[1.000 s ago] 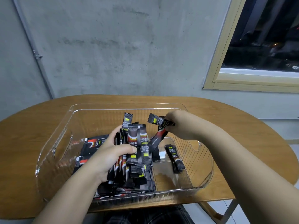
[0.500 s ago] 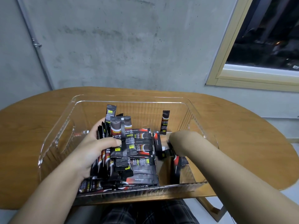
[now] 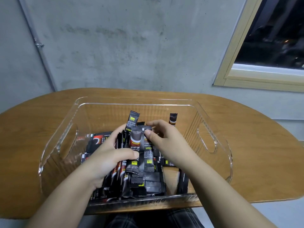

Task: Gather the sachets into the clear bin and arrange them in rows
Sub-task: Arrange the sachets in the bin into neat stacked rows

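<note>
Head view, both hands inside clear bin, left hand gripping sachet bundle, right hand pinching its top.

Clear bin: transparent plastic, rectangular, cut-out handles in both end walls, upright on the table. Sachets: slim black sticks with red-and-white crescent artwork and small yellow labels, massed in the bin's left and middle. A bundle stands on end; flat ones lie stacked beneath, near the front wall. One lone sachet stands upright towards the far right, apart from the bundle.
</note>
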